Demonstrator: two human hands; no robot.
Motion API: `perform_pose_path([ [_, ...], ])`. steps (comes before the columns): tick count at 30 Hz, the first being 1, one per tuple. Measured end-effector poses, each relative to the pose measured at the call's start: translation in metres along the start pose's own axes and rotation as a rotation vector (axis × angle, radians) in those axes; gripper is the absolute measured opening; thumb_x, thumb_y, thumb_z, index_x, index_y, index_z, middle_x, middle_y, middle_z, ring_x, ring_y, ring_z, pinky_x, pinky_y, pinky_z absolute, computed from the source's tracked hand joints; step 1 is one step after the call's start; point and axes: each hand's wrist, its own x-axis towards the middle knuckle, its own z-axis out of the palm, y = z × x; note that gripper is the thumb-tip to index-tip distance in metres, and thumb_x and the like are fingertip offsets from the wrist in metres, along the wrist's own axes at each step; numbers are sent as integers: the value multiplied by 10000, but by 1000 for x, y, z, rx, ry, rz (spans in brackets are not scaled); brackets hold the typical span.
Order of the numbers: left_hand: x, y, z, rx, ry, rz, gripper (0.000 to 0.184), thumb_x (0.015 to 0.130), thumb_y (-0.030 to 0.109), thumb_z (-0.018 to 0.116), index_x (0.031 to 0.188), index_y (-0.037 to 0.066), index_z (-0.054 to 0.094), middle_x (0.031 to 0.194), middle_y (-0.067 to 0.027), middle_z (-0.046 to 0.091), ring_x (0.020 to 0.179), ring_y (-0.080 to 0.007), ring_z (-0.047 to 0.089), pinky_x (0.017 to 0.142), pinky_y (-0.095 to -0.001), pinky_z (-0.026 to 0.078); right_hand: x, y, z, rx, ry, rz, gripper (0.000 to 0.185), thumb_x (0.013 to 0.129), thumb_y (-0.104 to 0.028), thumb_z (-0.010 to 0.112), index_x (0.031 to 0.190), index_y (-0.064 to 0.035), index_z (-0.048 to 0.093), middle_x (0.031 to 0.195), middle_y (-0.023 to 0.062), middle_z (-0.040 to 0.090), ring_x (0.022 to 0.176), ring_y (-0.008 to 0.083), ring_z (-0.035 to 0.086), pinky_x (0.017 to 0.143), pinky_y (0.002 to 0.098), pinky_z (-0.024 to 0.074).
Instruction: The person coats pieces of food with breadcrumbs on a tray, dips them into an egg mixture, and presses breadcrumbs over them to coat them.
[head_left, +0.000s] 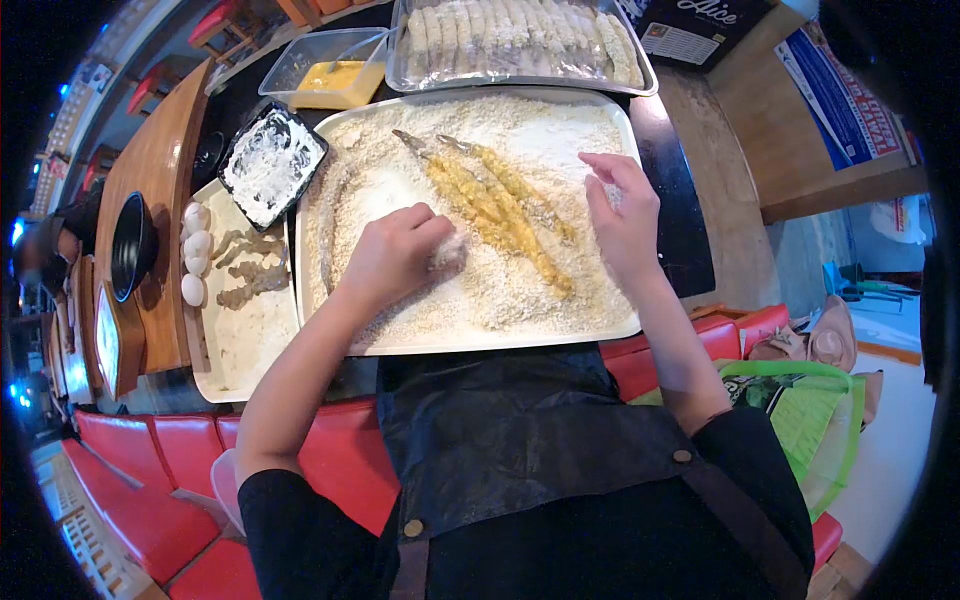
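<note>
Fingers curled round crumbs, left hand palm-down; right hand angled inward, fingers parted

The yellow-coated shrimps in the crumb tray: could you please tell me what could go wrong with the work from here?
The yellow-coated shrimps lie close together with much yellow showing, so they might stick or get an uneven crumb layer. Crumbs lie close to the front rim of the crumb tray, so a strong push could spill some. The eggs near the smaller tray's edge may roll or crack if bumped.
</note>
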Motion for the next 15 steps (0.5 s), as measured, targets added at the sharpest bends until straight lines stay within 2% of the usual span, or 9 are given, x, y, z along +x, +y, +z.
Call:
perform_pose_path([
  [3,18,4,1,-85,35,-11,258,763,245,749,896,70,613,824,-124,595,767,-339,618,686,-420,507,-13,-10,-4,18,-83,24,271,837,-65,628,1104,-40,662,1059,158,626,1046,294,586,937,373,452],
  [6,46,15,4,-177,42,0,241,819,269,699,886,54,611,823,-146,606,778,-359,617,697,-436,503,-26,-16,-14,-42,-284,-48,505,811,-159,697,1277,-36,547,1216,191,554,1194,342,488,1036,417,379],
  [9,77,31,0,-233,-51,-24,280,859,297,647,890,21,609,828,-192,619,816,-389,610,724,-471,492,-33,-37,-17,-117,-318,-177,841,737,-270,789,1416,-25,357,1379,221,416,1304,385,370,1106,457,302],
  [10,84,35,2,-263,-40,-8,290,858,298,648,893,13,610,835,-203,623,822,-395,609,727,-476,489,-39,-38,-17,-163,-399,-166,1106,652,-345,855,1476,-32,186,1470,235,279,1360,423,280,1140,503,247],
  [12,95,42,6,-285,20,54,298,838,272,658,906,-15,623,842,-237,639,835,-417,614,748,-481,491,-51,-41,-12,-193,-391,-210,1145,637,-357,864,1483,-39,161,1478,241,254,1368,445,254,1142,525,238],
  [15,108,42,0,-292,-183,51,258,804,183,651,967,-17,661,868,-250,660,862,-417,637,787,-464,505,-61,-46,-8,-281,-420,-189,1190,623,-350,875,1490,-47,119,1486,251,219,1374,489,209,1144,561,219],
])
